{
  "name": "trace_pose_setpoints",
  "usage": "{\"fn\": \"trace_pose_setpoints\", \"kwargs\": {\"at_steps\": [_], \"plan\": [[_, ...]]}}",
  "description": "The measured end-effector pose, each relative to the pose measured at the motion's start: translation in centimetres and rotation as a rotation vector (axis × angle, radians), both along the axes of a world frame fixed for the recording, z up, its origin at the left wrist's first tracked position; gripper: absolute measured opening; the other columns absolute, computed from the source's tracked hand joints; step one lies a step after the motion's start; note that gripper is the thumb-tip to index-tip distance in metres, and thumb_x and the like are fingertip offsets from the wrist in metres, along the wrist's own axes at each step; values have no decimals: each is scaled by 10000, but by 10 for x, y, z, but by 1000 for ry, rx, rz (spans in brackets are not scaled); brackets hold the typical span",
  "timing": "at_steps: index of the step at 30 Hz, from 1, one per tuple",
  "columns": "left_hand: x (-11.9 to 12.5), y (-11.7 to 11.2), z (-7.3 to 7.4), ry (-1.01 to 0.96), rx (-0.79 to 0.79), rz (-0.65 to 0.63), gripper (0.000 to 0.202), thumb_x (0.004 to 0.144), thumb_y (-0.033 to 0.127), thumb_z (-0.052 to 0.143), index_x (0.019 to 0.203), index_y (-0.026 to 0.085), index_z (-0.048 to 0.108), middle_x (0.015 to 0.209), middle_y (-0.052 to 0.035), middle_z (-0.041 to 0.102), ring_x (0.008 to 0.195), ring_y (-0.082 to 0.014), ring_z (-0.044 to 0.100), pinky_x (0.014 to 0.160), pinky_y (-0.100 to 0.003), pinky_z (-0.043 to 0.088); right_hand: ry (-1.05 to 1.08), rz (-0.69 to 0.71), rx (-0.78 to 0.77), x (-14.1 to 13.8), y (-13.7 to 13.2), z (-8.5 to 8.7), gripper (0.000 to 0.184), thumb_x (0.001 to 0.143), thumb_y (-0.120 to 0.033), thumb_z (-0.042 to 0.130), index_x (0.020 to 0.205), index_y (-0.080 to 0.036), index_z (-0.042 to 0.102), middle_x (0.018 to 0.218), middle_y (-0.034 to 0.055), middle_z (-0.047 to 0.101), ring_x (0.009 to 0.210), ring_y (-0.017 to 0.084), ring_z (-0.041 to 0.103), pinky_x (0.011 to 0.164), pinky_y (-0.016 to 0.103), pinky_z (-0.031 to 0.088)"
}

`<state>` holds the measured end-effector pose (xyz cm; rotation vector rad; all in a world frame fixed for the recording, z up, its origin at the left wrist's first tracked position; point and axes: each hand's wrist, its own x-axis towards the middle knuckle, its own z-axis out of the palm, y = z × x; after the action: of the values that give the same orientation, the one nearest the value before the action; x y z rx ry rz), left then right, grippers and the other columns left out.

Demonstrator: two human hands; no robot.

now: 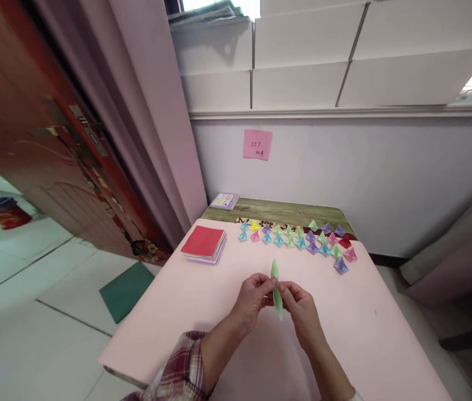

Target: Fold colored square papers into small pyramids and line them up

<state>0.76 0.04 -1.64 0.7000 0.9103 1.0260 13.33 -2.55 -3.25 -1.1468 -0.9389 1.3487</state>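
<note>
Between my two hands, above the middle of the table, is a folded piece of light green paper (277,301), seen nearly edge-on with a point at each end. My left hand (253,298) pinches its left side with thumb and fingers. From the right, my right hand (297,303) grips the same paper, thumb near the middle. Some fingertips are hidden behind the paper. Past my hands, several small folded paper pieces (278,240) in blue, green, purple, pink, yellow and red stand in rough rows. A stack of coloured paper sheets (203,241), red on top, lies to the left.
The table (152,334) has a pink cover, with a green wood-look strip (290,210) at its far edge. A small packet (224,201) lies at the back left corner. A pink note (257,144) is on the wall. A dark green sheet (127,291) lies on the floor.
</note>
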Motion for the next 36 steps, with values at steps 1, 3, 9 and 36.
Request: {"fn": "trace_pose_setpoints", "kwargs": {"at_steps": [1, 3, 9, 36], "plan": [[0, -2, -4, 12, -9, -4, 366, 645, 423, 782, 690, 144, 550, 630, 8, 579, 569, -120, 554, 596, -299, 496, 3, 10, -6, 0, -2, -3, 441, 752, -572, 658, 882, -154, 709, 750, 58, 691, 704, 202, 628, 693, 323, 529], [-1, -5, -13, 50, -36, 7, 382, 641, 440, 778, 686, 147, 537, 613, 8, 576, 561, -124, 554, 580, -297, 488, 15, 32, -25, -1, -5, -11, 445, 754, -574, 655, 877, -150, 711, 734, 55, 683, 692, 198, 624, 682, 316, 529], [-3, -15, -39, 139, -95, 72, 376, 619, 427, 777, 670, 155, 523, 579, 16, 568, 537, -116, 547, 551, -263, 460, 77, 93, -86, -4, -10, -41, 409, 769, -533, 661, 872, -140, 711, 677, 24, 650, 627, 163, 584, 612, 266, 497], [26, -11, -47, 1020, 778, 17, 113, 766, 120, 469, 696, 200, 431, 729, 3, 499, 686, -144, 468, 581, -243, 351, -817, -226, 415, 21, -8, -68, 253, 877, -291, 458, 1000, -187, 653, 807, 53, 716, 643, 162, 653, 576, 229, 490]]}}
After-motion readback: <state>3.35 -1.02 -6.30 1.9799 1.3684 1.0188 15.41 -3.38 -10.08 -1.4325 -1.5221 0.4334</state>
